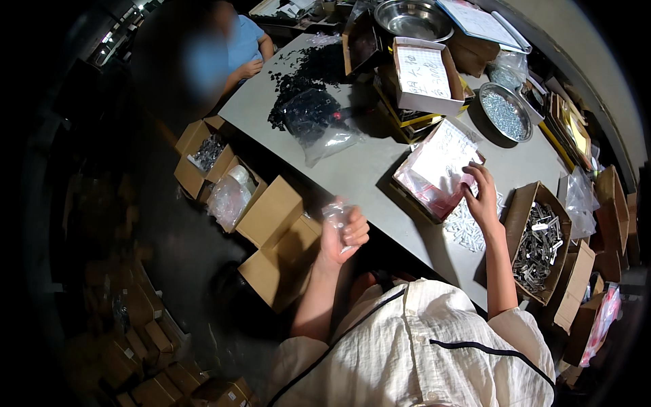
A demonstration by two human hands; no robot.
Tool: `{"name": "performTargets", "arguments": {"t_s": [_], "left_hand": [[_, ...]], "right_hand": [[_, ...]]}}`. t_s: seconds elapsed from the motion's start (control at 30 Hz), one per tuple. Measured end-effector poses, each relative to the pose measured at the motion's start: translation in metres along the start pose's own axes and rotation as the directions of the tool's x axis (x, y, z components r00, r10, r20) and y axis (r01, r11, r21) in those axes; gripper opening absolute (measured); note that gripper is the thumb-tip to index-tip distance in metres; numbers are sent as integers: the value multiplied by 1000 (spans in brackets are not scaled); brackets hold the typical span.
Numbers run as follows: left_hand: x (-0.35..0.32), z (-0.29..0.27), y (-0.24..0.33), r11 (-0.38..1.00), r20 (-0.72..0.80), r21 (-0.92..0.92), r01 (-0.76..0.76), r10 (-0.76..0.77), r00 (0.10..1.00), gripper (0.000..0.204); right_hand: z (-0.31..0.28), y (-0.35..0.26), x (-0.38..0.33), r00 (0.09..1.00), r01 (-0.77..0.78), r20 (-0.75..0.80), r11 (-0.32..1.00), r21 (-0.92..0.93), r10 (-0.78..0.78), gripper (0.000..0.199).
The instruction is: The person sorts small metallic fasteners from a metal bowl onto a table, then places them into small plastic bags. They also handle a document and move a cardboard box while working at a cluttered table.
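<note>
A small clear bag [337, 216] sat pinched in the closed left hand [344, 234], held off the table edge, while the right hand [480, 197] reached with loosely curled fingers into the stack of bags [437, 166] just beyond it.

Light falls from above onto the grey table [352, 169], which is the brightest, most evenly lit part of the view. The floor to the left is dim and the cardboard boxes [146, 339] there sink into shadow. A steel bowl [413, 18] at the far end shows glare on its rim. Boxes on the table throw short dark shadows. The fisheye lens bends the table's edges, and a black vignette rings the picture. A blurred patch covers the co-worker's head.
</note>
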State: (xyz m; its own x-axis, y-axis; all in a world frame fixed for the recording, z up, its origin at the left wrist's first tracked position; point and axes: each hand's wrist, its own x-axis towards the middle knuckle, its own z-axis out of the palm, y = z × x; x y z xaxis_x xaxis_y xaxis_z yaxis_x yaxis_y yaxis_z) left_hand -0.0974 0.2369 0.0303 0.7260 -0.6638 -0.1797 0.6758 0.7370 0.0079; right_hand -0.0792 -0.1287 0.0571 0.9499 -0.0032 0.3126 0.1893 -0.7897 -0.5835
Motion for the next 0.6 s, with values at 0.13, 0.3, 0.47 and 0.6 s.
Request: {"name": "performTargets", "arguments": {"t_s": [0.13,0.3,0.47,0.6], "left_hand": [[7,29,-8,958,-13,201,203,-205,979,93],[27,53,-27,902,-248,328,281,-204,947,113],[40,51,-21,772,-142,571,281,-244,959,117],[44,65,-19,566,-23,824,-39,103,994,98]], "right_hand": [[7,-97,9,958,27,243,889,457,-154,36],[17,-151,27,851,175,318,797,578,-417,25],[17,-145,26,884,77,332,801,594,-331,15],[9,-143,12,958,-143,282,771,621,-50,9]]}}
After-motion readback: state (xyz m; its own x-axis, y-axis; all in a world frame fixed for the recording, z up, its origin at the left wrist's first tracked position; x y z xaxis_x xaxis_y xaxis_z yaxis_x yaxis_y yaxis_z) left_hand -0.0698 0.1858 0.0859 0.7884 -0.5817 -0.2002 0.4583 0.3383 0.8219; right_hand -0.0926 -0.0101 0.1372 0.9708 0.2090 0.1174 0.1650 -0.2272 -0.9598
